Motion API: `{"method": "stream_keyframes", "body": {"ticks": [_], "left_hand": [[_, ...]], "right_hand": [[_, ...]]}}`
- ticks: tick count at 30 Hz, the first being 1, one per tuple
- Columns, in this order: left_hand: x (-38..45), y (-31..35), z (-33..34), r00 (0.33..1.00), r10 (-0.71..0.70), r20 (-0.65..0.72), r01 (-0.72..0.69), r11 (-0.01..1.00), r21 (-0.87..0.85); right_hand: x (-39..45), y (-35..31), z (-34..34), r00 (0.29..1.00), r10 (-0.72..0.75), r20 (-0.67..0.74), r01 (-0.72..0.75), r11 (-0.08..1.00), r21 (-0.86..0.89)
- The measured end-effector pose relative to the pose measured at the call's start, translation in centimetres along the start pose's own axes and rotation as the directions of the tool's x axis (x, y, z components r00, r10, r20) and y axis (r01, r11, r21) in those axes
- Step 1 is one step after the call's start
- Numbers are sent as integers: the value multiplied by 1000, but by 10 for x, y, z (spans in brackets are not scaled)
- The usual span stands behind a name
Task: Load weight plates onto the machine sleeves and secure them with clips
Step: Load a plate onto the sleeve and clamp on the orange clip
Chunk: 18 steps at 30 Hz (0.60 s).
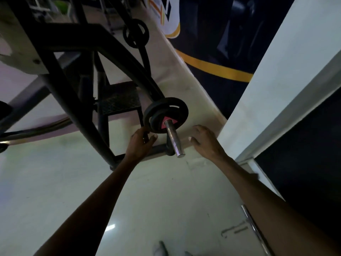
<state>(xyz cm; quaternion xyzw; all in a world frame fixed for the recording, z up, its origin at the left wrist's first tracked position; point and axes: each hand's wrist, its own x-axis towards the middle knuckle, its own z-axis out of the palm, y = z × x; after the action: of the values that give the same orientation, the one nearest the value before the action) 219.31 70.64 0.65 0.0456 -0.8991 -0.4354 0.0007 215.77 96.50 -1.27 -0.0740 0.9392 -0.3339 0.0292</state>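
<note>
The chrome machine sleeve (pixel 173 139) runs its long axis from the machine frame (pixel 60 84) down toward the camera, free end low and nearest. Black weight plates (pixel 166 111) sit at its inner end, faces toward the viewer. The left hand (pixel 141 145) curls half open beside the plates' lower edge; whether it touches them is unclear. The right hand (pixel 205 141) hovers spread and empty, right of the sleeve.

Both bare arms reach forward and down, nearly straight. The left hand (pixel 140 143) is turned palm inward, its fingers curled loosely and thumb spread. The right hand (pixel 206 140) is held palm down with fingers bent and apart, holding nothing. The two hands are apart.
</note>
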Motion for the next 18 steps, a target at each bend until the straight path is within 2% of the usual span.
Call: {"method": "stream_keyframes", "body": {"ticks": [5, 10, 18], "left_hand": [[63, -36, 38, 997, -70, 20, 70, 997, 16], [139, -84, 65, 990, -137, 21, 136, 990, 44], [208, -152, 113, 989, -141, -45, 139, 990, -39]], "right_hand": [[65, 32, 35, 996, 45, 73, -46, 999, 15], [143, 59, 75, 983, -6, 183, -5, 998, 55], [235, 105, 133, 993, -12, 118, -6, 988, 155]]}}
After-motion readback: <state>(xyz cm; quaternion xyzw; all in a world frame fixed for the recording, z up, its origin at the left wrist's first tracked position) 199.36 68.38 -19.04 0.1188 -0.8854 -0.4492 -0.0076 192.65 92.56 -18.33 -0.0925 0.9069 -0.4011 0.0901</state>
